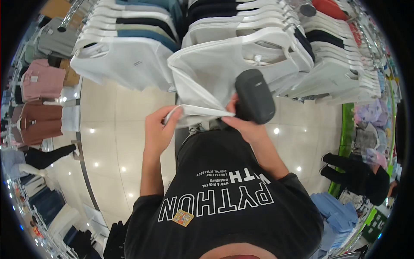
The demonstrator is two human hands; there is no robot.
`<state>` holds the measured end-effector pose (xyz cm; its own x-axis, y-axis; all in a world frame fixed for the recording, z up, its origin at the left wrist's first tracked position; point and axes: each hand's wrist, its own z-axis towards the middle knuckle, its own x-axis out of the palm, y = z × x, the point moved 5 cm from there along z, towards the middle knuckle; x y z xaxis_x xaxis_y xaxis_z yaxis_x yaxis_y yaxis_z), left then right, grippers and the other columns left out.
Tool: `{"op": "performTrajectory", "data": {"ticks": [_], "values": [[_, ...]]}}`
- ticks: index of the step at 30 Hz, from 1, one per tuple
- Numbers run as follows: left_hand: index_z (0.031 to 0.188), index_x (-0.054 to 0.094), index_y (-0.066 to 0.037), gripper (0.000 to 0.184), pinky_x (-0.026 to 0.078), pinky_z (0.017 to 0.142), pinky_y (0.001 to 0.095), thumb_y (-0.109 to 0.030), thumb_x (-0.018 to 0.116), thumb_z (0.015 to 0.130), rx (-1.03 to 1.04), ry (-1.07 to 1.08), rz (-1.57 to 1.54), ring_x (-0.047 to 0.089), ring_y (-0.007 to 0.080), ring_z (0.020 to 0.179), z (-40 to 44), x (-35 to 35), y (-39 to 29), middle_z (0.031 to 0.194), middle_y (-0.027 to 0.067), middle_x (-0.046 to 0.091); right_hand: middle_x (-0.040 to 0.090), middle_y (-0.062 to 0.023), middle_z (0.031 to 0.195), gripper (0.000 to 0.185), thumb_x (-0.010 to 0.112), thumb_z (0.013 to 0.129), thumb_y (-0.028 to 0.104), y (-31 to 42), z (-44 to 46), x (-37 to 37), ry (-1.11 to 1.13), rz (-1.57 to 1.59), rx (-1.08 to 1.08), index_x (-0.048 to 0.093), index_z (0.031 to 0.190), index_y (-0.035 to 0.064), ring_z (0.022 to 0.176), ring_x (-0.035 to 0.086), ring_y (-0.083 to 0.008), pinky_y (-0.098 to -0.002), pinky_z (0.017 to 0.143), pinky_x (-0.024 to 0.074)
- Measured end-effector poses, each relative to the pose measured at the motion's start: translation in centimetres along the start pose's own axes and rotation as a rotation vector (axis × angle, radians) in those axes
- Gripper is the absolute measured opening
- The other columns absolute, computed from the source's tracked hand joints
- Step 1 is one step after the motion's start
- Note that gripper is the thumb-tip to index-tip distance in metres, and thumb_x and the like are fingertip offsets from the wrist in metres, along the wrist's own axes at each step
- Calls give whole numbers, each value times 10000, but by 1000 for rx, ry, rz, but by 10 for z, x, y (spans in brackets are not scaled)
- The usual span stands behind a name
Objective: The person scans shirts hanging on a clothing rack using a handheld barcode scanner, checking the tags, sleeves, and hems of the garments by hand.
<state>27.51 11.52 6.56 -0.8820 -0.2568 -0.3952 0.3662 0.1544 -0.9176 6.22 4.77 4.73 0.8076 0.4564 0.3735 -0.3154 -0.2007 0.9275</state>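
A white T-shirt [207, 71] hangs on a white hanger at the front of the middle row, its lower edge pulled out towards me. My left hand [161, 127] pinches one end of this fabric between thumb and fingers. At the other end, my right hand [246, 125] grips the cloth near its thumb. That same hand also holds a dark grey, rounded handheld device [255, 96], whose exact kind I cannot make out. The device's body covers part of the shirt, and its handle is mostly hidden by the right hand.
White shirts [123, 60] hang to the left, and more white shirts [334, 71] to the right. Pink and brown tops [43, 123] line the left side. A person in black [360, 177] is at the right. Glossy tiles [110, 129] cover the floor.
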Motion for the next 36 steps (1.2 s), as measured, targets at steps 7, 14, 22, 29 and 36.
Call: {"op": "performTrajectory", "data": {"ticks": [7,14,22,29,36], "values": [[775,667,-74,175,359,425,258,12,709,629,482,-501,515,493,171,472,-31,-8,1,576,49,564,631,-90,826,250,669,663,33,-6,1,6,-354,-699,-605,591,899,8,720,603,-208,-304,638,468],[599,470,-54,200,346,418,280,98,584,537,652,-590,483,474,213,458,-43,-15,25,529,55,468,597,-127,797,389,691,591,114,-26,7,5,-264,-958,-804,586,953,16,679,561,-309,-362,604,431],[691,405,-81,148,343,490,258,-5,487,789,-25,-697,-444,366,134,490,-31,-25,112,575,1,409,517,-145,980,442,702,594,105,-38,15,-7,36,-631,-528,560,1001,6,856,541,-296,-314,740,434],[905,439,-101,202,337,537,218,-282,528,896,-403,-670,-1116,352,70,557,-13,-26,189,801,-18,473,534,-108,1083,544,746,664,141,-90,-34,-110,-275,-885,-347,492,1125,3,979,539,-210,-319,868,412],[889,465,-128,148,329,534,216,-247,551,868,-542,-422,-1030,349,63,554,-18,40,191,797,-21,472,587,-12,1026,284,559,871,209,-90,-98,-209,-711,-464,-163,572,1119,72,885,495,-85,-248,797,405]]}}
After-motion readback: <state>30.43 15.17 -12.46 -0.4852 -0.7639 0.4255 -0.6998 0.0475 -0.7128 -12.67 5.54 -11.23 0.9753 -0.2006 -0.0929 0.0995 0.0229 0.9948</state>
